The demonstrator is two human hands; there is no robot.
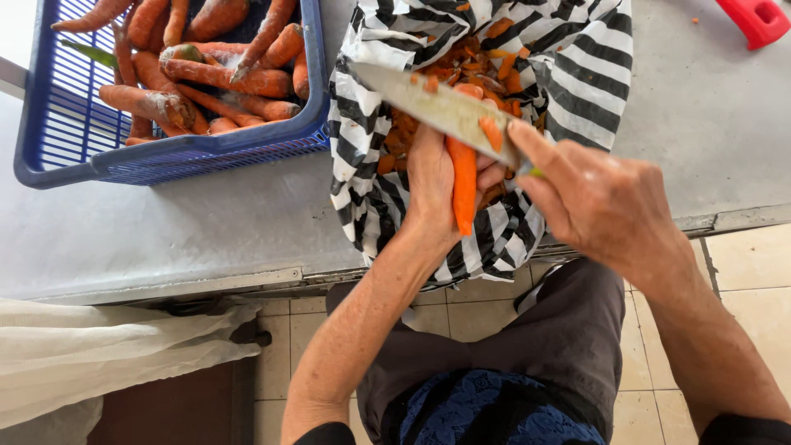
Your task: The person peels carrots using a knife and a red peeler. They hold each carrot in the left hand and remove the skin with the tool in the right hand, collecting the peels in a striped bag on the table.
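Observation:
My left hand (430,183) grips a peeled orange carrot (464,188), its tip pointing toward me. My right hand (597,202) holds a large kitchen knife (432,105) whose blade lies across the carrot's upper end, with a strip of peel on the steel. Both hands are over a black-and-white striped plastic bag (593,74) that holds a heap of orange peelings (486,58).
A blue plastic crate (173,156) of unpeeled, dirty carrots (206,78) stands at the upper left on the grey concrete ledge (206,231). A white plastic sheet (99,346) hangs at lower left. A red object (758,18) sits at the top right. Tiled floor lies below.

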